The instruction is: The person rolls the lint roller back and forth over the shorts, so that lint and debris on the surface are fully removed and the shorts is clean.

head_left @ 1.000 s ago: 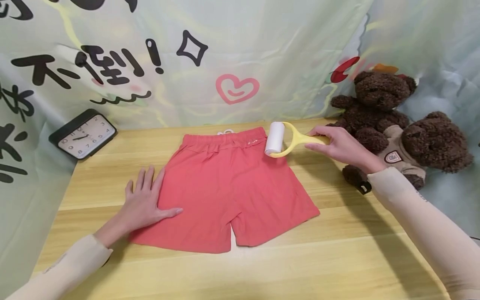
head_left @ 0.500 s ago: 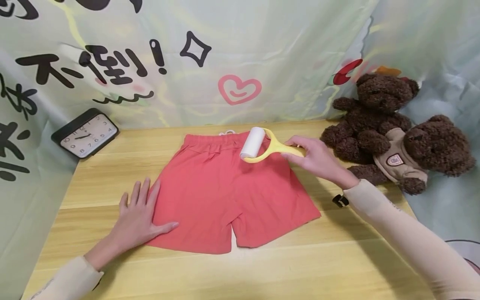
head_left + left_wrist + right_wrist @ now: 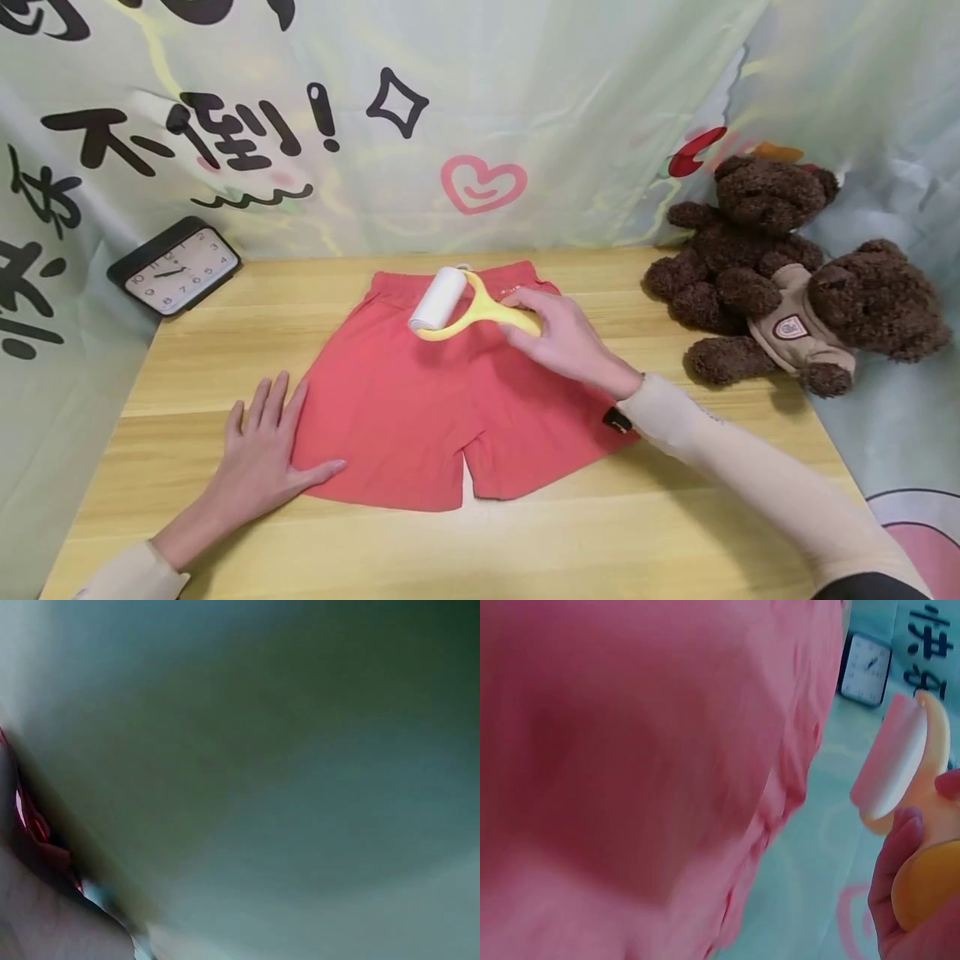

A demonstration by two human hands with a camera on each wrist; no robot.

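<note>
Red shorts lie flat on the wooden table, waistband toward the back. My right hand grips the yellow handle of a lint roller, its white roll over the upper middle of the shorts. In the right wrist view, backdrop shows between the roll and the red cloth, so the roller looks raised off it. My left hand lies with spread fingers at the left edge of the shorts, thumb on the cloth. The left wrist view is mostly blur, with part of that hand in a corner.
A black-framed clock stands at the back left of the table. Two brown teddy bears sit at the right, one in a beige shirt. A printed cloth backdrop rises behind the table and along its sides.
My right hand has carried the lint roller leftward from the right end of the waistband to the middle of the shorts. My left hand has slid slightly left and down.
</note>
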